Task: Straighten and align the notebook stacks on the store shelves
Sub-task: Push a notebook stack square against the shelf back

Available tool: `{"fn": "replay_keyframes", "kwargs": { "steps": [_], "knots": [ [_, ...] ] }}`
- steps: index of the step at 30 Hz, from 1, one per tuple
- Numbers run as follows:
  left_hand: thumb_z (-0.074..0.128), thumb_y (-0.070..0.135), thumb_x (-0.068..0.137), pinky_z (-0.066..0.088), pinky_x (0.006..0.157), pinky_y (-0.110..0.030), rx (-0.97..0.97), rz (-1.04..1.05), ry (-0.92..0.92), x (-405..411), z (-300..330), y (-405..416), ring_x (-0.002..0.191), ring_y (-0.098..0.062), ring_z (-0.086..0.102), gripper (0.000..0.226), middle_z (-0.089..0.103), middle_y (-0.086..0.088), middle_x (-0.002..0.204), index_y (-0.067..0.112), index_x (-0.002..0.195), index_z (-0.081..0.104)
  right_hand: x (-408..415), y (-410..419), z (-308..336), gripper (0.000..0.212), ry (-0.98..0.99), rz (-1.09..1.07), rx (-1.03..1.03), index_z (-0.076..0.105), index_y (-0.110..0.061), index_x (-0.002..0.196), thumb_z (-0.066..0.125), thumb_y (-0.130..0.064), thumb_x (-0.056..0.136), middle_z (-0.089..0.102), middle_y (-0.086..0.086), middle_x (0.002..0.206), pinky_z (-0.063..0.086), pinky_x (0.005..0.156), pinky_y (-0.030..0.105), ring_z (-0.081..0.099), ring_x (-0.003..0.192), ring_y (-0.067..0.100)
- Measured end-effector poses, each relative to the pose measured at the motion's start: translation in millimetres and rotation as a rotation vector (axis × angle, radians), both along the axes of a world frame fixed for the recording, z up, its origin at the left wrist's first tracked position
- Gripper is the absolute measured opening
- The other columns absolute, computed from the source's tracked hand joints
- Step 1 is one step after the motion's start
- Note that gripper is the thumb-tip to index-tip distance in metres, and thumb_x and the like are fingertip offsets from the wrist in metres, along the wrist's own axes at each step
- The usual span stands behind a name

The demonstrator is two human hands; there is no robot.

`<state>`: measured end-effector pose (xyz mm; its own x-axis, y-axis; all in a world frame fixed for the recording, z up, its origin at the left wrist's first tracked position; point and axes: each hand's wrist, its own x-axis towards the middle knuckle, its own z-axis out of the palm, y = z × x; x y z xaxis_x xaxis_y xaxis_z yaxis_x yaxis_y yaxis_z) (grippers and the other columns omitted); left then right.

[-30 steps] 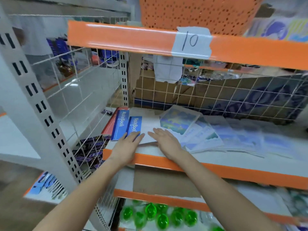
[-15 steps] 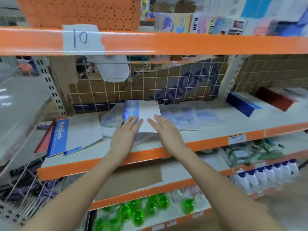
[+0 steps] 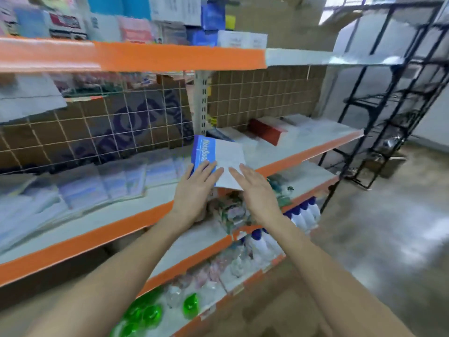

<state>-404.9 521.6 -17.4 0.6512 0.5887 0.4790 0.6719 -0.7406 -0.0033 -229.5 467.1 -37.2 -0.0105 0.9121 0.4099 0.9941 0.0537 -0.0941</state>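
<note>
I judge the job barely begun. My left hand [image 3: 194, 190] and right hand [image 3: 252, 188] lie nearly flat, fingers straight, on a notebook [image 3: 218, 159] carried over the shelf [image 3: 303, 152] edge; what the thumbs do underneath I cannot tell. Left of it, plastic-wrapped packs [image 3: 97, 186] sprawl unaligned. Farther right sit a red box [image 3: 264, 130] and white stacks, near the upright post [image 3: 201, 103].

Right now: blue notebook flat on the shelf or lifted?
Lifted. The notebook is tilted, held between the left hand and right hand.
</note>
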Motion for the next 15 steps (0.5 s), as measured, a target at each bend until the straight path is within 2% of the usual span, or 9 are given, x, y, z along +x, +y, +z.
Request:
{"fn": "replay_keyframes", "kwargs": {
  "steps": [1,2,4,7,8,10,12,13,15],
  "knots": [
    [0.039,-0.003,0.093,0.011,0.116,-0.043,-0.011,-0.010,0.001,20,-2,0,0.142,-0.029,0.022,0.054,0.024,-0.011,0.153,0.012,0.145,0.032,20,-4,1,0.072,-0.007,-0.017,-0.003,0.013,-0.027,0.151,0.036,0.005,0.091,0.011,0.010,0.159,0.004,0.115,0.032,0.013,0.146,0.022],
    [0.042,-0.005,0.092,0.013,0.116,-0.043,0.000,-0.025,-0.018,37,-3,-1,0.141,-0.030,0.026,0.055,0.027,-0.012,0.152,0.011,0.144,0.034,36,-7,0,0.072,-0.015,-0.032,-0.008,0.012,-0.027,0.151,0.036,0.005,0.091,0.011,0.010,0.159,0.004,0.115,0.033,0.014,0.146,0.022],
    [0.054,-0.013,0.080,0.030,0.108,-0.052,0.043,-0.042,-0.047,66,-3,-1,0.128,-0.036,0.046,0.055,0.046,-0.017,0.139,0.005,0.133,0.051,64,-5,-4,0.074,-0.023,-0.055,-0.024,0.011,-0.028,0.151,0.036,0.006,0.091,0.011,0.009,0.159,0.003,0.116,0.033,0.013,0.146,0.022],
    [0.052,-0.012,0.077,0.033,0.106,-0.052,0.025,-0.024,0.009,98,-4,11,0.124,-0.034,0.050,0.055,0.051,-0.017,0.136,0.005,0.129,0.054,96,11,-14,0.077,0.007,-0.071,-0.039,0.010,-0.029,0.151,0.038,0.007,0.090,0.012,0.010,0.159,0.003,0.116,0.034,0.013,0.146,0.022],
    [0.055,-0.012,0.070,0.039,0.098,-0.055,0.047,-0.030,0.012,107,-7,18,0.116,-0.036,0.056,0.055,0.057,-0.018,0.128,0.003,0.123,0.060,105,18,-18,0.077,0.021,-0.074,-0.040,0.010,-0.029,0.151,0.038,0.007,0.090,0.012,0.010,0.159,0.004,0.117,0.034,0.013,0.146,0.022],
    [0.065,-0.014,0.058,0.046,0.085,-0.061,0.042,-0.042,0.034,124,-13,34,0.102,-0.038,0.064,0.056,0.065,-0.019,0.115,0.000,0.112,0.067,121,34,-25,0.074,0.049,-0.073,-0.041,0.012,-0.029,0.151,0.038,0.005,0.091,0.014,0.009,0.158,0.006,0.116,0.033,0.015,0.145,0.021],
    [0.078,-0.012,0.054,0.047,0.086,-0.058,0.020,-0.017,0.057,142,-20,55,0.101,-0.035,0.065,0.059,0.066,-0.016,0.114,0.002,0.111,0.068,137,54,-30,0.069,0.070,-0.056,-0.054,0.015,-0.028,0.151,0.037,0.004,0.094,0.016,0.008,0.158,0.008,0.116,0.031,0.017,0.144,0.021],
    [0.079,-0.011,0.054,0.047,0.086,-0.057,0.012,-0.003,0.044,149,-23,66,0.101,-0.034,0.066,0.059,0.067,-0.015,0.114,0.002,0.111,0.068,146,67,-32,0.068,0.077,-0.042,-0.070,0.015,-0.027,0.151,0.035,0.004,0.094,0.016,0.008,0.158,0.008,0.115,0.031,0.017,0.144,0.020],
    [0.070,-0.014,0.059,0.048,0.084,-0.058,0.042,0.015,0.014,165,-33,93,0.099,-0.033,0.066,0.053,0.067,-0.015,0.113,0.002,0.109,0.069,163,98,-34,0.067,0.071,-0.007,-0.104,0.014,-0.026,0.151,0.033,0.004,0.095,0.014,0.008,0.158,0.007,0.115,0.031,0.015,0.145,0.019]
  ]
}}
